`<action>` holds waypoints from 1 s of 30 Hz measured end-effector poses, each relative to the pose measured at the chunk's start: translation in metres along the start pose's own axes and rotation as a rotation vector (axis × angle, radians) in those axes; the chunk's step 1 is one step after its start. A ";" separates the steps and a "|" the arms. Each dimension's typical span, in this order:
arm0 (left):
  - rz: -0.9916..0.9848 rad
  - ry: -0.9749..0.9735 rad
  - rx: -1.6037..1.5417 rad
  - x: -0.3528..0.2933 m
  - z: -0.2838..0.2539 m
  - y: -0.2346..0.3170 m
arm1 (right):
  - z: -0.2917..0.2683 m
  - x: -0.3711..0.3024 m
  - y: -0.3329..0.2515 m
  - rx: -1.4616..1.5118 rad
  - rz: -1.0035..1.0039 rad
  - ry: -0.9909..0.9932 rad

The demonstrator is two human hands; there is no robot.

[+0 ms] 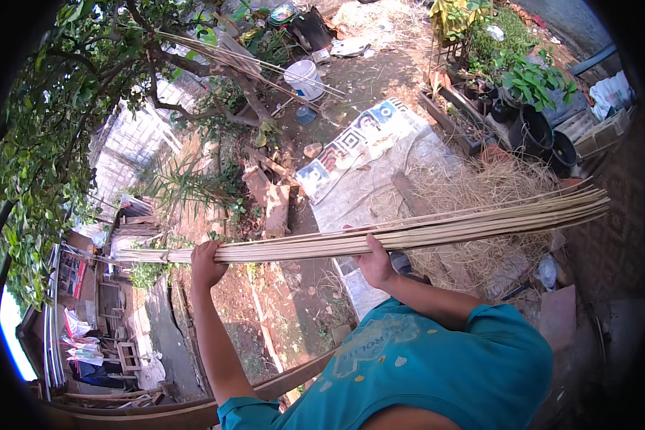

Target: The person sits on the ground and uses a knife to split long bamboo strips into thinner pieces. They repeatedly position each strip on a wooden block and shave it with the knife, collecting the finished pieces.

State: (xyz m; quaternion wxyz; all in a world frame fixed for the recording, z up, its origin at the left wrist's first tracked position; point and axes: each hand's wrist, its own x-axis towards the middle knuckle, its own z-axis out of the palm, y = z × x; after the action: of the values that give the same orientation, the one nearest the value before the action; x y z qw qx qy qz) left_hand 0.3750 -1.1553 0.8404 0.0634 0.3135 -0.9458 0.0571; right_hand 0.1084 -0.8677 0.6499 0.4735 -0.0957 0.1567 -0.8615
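A long bundle of thin pale strips, like split bamboo (294,248), stretches nearly level across the view in front of me. Its left end narrows, and the strips fan out a little at the right end. My left hand (207,264) is closed around the bundle left of its middle. Further right, my right hand (374,264) grips it from below, with the thumb up on the near side. The fingers behind the bundle are mostly hidden.
Below the bundle, a pale printed sheet (351,193) lies on the ground beside a heap of straw-like shavings (473,201). A white bucket (304,79) stands farther off. Black pots (530,132) are at the right, and a leafy tree (57,93) overhangs the left.
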 end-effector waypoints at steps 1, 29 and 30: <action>-0.032 -0.010 0.013 0.013 0.005 -0.007 | -0.009 0.036 0.009 0.072 0.009 0.030; -0.976 -0.869 -0.528 -0.031 0.082 0.056 | -0.139 0.621 -0.050 0.025 0.223 0.190; -0.997 -0.829 -0.564 -0.039 0.089 0.071 | -0.127 0.617 -0.042 -0.093 0.230 0.221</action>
State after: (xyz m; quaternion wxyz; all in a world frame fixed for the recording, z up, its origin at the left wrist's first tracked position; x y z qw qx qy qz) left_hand 0.3562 -1.0890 0.7422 -0.2046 0.6770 -0.6143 -0.3500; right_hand -0.2935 -1.3456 0.5566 0.5440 -0.0034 0.2575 -0.7986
